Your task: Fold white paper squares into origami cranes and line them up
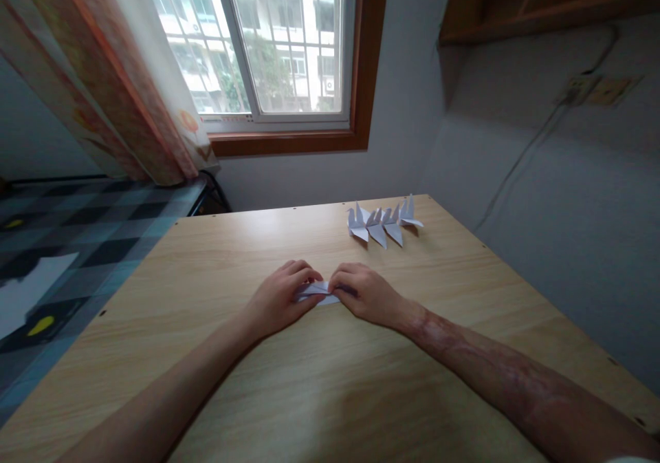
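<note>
A small folded piece of white paper lies on the wooden table, mostly covered by my hands. My left hand presses its left end with curled fingers. My right hand pinches its right end, fingertips meeting those of the left over the paper. Beyond my hands, near the table's far edge, several finished white paper cranes stand in a row.
A window with a wooden frame is behind the table, and a patterned curtain hangs at the left. A bed with a checked cover adjoins the table's left side. A grey wall runs along the right.
</note>
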Available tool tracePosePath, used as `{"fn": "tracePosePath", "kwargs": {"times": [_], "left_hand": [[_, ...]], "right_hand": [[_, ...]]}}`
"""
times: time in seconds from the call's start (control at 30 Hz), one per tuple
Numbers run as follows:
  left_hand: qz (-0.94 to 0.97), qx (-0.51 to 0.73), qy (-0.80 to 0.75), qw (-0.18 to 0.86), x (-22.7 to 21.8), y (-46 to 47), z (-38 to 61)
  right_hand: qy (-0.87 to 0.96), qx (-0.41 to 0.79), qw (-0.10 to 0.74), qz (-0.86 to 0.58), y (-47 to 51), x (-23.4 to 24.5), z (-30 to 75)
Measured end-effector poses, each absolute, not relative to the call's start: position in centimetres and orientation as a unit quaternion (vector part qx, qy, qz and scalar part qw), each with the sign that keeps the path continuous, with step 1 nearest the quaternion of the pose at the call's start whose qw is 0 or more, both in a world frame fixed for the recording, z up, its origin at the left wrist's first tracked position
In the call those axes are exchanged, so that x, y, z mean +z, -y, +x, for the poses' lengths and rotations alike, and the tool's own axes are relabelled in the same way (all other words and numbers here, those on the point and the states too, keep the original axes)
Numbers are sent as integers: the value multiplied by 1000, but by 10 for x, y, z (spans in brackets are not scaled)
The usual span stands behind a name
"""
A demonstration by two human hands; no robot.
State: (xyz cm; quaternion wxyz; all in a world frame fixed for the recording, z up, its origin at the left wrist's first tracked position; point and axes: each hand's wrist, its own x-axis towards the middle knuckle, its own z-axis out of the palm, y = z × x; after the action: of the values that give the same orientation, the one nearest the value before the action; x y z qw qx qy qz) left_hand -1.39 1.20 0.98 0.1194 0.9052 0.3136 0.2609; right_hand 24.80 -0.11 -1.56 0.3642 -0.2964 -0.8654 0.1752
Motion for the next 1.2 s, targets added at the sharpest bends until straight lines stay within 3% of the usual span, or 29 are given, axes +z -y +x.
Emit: {"fn": "tracePosePath", "kwargs": {"times": [0.43, 0.6, 0.77, 0.93, 1.07, 1.2], "left_hand": [[903, 308, -276, 113, 14, -5, -15], [855, 359, -328, 181, 10, -4, -15], [750, 422, -388, 329, 7, -11, -18], [684, 474, -335, 441, 6, -10, -6], [634, 484, -337, 500, -2, -6, 8], [601, 495, -323, 538, -7, -5, 14]], "right_hand": [[871, 105, 378, -294, 4, -10, 248], [842, 120, 432, -300, 5, -13, 249], [754, 206, 511, -358, 7, -13, 245], [636, 384, 573, -346, -3, -20, 238], [578, 511, 559, -303, -8, -26, 234], [583, 549, 519, -297, -5, -24, 231]]}}
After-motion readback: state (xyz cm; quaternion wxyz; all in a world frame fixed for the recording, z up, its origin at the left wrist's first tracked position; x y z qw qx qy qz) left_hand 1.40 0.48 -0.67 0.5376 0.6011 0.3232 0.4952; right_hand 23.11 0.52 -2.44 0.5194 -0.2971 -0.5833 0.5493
